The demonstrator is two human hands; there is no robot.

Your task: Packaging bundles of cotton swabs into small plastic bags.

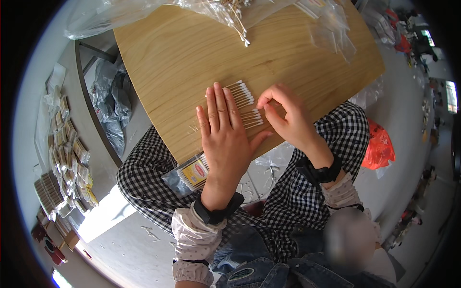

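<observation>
A row of cotton swabs point(247, 102) lies side by side on the wooden table point(187, 62), white tips pointing right. Flat over their left part rests my left hand point(222, 120), fingers stretched out and thumb spread toward the lower tips. My right hand point(286, 113) is just right of the tips, thumb and forefinger bent close together; I cannot make out whether a swab is between them. Below my left wrist, at the table's near edge, a clear packet of cotton swabs point(194, 172) with a yellow and red label lies partly hidden by the hand.
At the far edge, a clear bag holds loose swabs point(235, 14). Another clear plastic bag point(331, 31) lies at the far right. Many filled packets point(67, 149) are heaped at the left. A red bag point(379, 144) is beside my right knee. Stray swabs point(150, 233) dot the floor.
</observation>
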